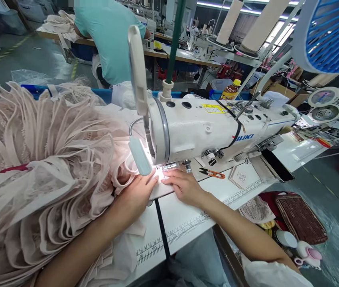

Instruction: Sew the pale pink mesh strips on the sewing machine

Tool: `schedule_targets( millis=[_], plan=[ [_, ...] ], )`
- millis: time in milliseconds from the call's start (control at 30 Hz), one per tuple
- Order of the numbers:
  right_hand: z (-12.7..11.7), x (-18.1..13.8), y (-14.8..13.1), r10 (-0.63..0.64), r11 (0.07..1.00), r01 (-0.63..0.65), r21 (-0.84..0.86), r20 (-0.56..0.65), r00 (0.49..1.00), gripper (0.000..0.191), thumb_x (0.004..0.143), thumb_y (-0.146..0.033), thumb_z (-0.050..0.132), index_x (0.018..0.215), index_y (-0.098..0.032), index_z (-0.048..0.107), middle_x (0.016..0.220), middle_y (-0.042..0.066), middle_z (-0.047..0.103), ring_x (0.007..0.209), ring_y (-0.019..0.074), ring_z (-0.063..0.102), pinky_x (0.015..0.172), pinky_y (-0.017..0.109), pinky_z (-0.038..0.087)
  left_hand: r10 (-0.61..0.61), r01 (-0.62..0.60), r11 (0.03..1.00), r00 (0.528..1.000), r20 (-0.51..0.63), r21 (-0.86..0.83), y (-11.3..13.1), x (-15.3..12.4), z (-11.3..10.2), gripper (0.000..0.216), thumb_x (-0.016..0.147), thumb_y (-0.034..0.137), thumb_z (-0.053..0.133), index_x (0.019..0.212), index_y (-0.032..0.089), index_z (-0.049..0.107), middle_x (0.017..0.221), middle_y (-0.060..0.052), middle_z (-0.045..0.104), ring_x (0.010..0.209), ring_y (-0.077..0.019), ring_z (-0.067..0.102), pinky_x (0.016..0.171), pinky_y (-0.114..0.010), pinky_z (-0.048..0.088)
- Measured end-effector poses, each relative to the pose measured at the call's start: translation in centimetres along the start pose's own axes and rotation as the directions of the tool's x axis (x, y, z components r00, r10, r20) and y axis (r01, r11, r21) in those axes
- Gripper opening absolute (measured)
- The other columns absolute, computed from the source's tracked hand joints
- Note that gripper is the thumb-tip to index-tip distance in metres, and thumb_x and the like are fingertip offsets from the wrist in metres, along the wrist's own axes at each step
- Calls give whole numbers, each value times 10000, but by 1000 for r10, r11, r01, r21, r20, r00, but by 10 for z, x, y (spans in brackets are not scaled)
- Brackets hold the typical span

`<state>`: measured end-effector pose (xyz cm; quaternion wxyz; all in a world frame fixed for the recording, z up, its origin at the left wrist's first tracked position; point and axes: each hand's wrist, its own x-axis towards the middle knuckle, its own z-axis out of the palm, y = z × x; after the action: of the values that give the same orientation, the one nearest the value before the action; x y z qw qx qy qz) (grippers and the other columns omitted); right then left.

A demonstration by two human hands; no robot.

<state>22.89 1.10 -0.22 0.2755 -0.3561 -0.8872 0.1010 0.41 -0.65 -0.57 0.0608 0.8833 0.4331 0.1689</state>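
A white sewing machine stands in front of me, its lamp lighting the needle area. Under that light lies a small piece of pale pink fabric. My left hand is closed on its left side, thumb and fingers close together. From the right, my right hand pinches the fabric near the presser foot, index finger reaching forward. The fabric between my fingertips is partly hidden. Beside my left forearm is a big heap of pale pink lace-trimmed garments, which reaches up to the machine head.
Orange-handled thread snips and a small stack of pale cards lie right of my right hand. A ruler strip runs along the table edge. A blue fan hangs upper right. A person in a teal shirt sits ahead.
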Motion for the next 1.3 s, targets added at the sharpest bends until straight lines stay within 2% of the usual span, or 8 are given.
schedule_targets(
  millis=[233, 367, 500, 667, 800, 933, 1067, 1300],
  plan=[
    [2, 6, -3, 47, 994, -42, -97, 52, 998, 367, 874, -17, 441, 1052, -212, 697, 1197, 81, 700, 1128, 200, 623, 1001, 393, 428, -54, 52, 998, 996, 69, 30, 3, 11, -5, 308, 958, 125, 402, 1182, 158, 610, 1399, -154, 568, 1175, -276, 602, 984, -375, 506],
    [3, 9, -3, 93, 989, -81, -124, 93, 991, 381, 859, -14, 452, 1097, -207, 679, 1205, 82, 687, 1049, 201, 637, 988, 383, 421, -98, 91, 991, 993, 63, 103, 3, 11, -2, 302, 976, 175, 419, 1238, 164, 567, 1411, -159, 548, 1213, -291, 573, 936, -379, 517],
    [3, 12, -3, 136, 981, -113, -157, 144, 980, 384, 867, -28, 440, 1130, -203, 660, 1160, 79, 691, 987, 205, 634, 964, 383, 424, -72, 66, 988, 997, 42, 141, 8, 7, -8, 345, 956, 85, 399, 1265, 139, 542, 1370, -146, 577, 1196, -256, 577, 931, -328, 487],
    [0, 17, -5, 175, 974, -138, -178, 214, 961, 387, 898, -54, 423, 1190, -197, 633, 1125, 85, 688, 1002, 216, 619, 963, 387, 422, -31, 17, 975, 998, 56, 222, 15, 7, -16, 336, 930, 18, 351, 1110, 124, 614, 1165, -125, 657, 1071, -257, 599, 882, -342, 464],
    [-1, 19, -6, 199, 966, -143, -217, 263, 944, 454, 898, -57, 383, 1270, -200, 601, 1158, 84, 683, 1027, 223, 614, 976, 400, 428, -51, 40, 974, 998, 46, 224, 15, 9, -14, 306, 914, 22, 373, 1007, 142, 638, 1039, -111, 661, 986, -258, 595, 813, -350, 472],
    [-1, 20, -7, 208, 950, -111, -291, 330, 921, 566, 837, -8, 369, 1343, -187, 549, 1258, 94, 655, 1063, 252, 604, 1025, 462, 409, -88, 76, 974, 995, 48, 214, 12, 8, -11, 298, 889, 22, 375, 993, 150, 623, 1041, -112, 644, 885, -236, 584, 685, -328, 467],
    [-4, 22, -10, 234, 937, -105, -332, 378, 896, 572, 842, 6, 351, 1354, -184, 521, 1337, 102, 616, 1097, 266, 595, 1035, 484, 409, -113, 105, 972, 993, 29, 213, 11, 9, -10, 246, 920, 83, 392, 1025, 146, 605, 1060, -119, 637, 859, -238, 582, 648, -335, 462],
    [-3, 30, -10, 413, 878, -259, -403, 365, 834, 467, 892, -36, 356, 1290, -165, 563, 1115, 128, 683, 1064, 271, 592, 1032, 470, 386, -132, 108, 944, 990, 57, 313, 21, 13, -14, 247, 928, 67, 384, 978, 130, 618, 956, -121, 658, 843, -253, 616, 696, -365, 480]
  ],
)
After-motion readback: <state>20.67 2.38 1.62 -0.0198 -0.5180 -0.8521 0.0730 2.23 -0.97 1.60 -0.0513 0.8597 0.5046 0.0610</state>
